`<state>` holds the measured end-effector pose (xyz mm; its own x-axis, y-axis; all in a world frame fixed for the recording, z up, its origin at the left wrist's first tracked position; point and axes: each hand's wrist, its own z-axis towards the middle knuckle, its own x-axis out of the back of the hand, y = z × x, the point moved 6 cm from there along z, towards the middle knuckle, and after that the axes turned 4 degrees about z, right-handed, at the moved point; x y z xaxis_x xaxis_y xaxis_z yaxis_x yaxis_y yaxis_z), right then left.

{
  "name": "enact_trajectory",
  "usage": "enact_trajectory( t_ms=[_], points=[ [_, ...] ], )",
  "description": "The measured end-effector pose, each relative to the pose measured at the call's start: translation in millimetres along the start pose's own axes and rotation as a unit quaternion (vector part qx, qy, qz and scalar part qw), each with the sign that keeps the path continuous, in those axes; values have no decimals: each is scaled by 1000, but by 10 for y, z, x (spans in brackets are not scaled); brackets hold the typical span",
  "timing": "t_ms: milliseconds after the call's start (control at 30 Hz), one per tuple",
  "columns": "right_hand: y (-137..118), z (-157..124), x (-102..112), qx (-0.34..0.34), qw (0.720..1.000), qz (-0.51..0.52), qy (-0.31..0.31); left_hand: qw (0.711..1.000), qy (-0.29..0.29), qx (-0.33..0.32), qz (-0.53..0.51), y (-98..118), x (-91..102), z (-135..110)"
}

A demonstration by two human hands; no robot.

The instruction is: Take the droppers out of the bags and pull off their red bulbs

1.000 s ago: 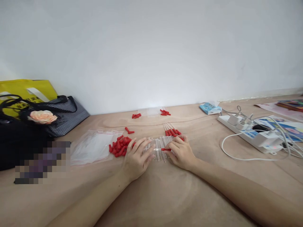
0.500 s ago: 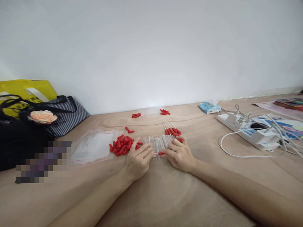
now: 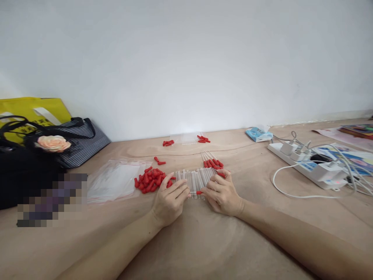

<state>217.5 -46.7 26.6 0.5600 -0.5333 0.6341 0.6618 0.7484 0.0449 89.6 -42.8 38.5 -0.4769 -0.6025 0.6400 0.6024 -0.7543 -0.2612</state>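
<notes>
Over a row of clear glass tubes (image 3: 196, 179), my left hand (image 3: 171, 198) pinches a thin glass dropper tube (image 3: 193, 192). My right hand (image 3: 223, 192) has its fingers closed on a red rubber bulb (image 3: 199, 192), whose open end meets the tube. Most of the bulb and part of the tube are hidden by the fingers. Beside my left hand lies a heap of red rubber bulbs (image 3: 150, 179). Several droppers with red bulbs fitted (image 3: 212, 162) lie side by side just beyond my right hand.
Clear zip bags (image 3: 113, 181) lie left of the heap. Small groups of red bulbs (image 3: 168, 143) lie near the wall. A white power strip (image 3: 305, 165) with cables and a blue tissue pack (image 3: 258, 134) are at right. Bags (image 3: 84, 142) stand at far left.
Both hands have shifted slightly toward me with the tube and bulb, which stay end to end. A little less of the red bulb shows between the hands.
</notes>
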Motion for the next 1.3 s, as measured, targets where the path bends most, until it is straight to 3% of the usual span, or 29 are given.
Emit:
enact_trajectory(
  t_ms=[100,167,300,500,600,800,1000,1300],
  points=[
    [30,-30,49,6,1000,4,13,1000,3,5,-6,-55,16,-39],
    [137,-62,101,-26,999,4,27,1000,4,30,-4,-147,43,-77],
    [554,-130,176,-194,979,-8,59,991,-12,136,-8,-380,92,-111],
    [1205,-332,95,-443,896,-16,-1,942,-123,294,-106,-610,-50,4],
    [1410,-466,75,-525,849,-28,-51,911,-172,345,-146,-718,-193,59],
    [1473,-553,31,-563,812,-31,-153,847,-269,427,-166,-815,-453,182],
    [1406,-561,45,-581,795,-18,-176,860,-333,381,-67,-751,-535,375],
    [1452,-602,49,-583,787,-12,-203,861,-374,345,-12,-700,-810,348]
  ],
)
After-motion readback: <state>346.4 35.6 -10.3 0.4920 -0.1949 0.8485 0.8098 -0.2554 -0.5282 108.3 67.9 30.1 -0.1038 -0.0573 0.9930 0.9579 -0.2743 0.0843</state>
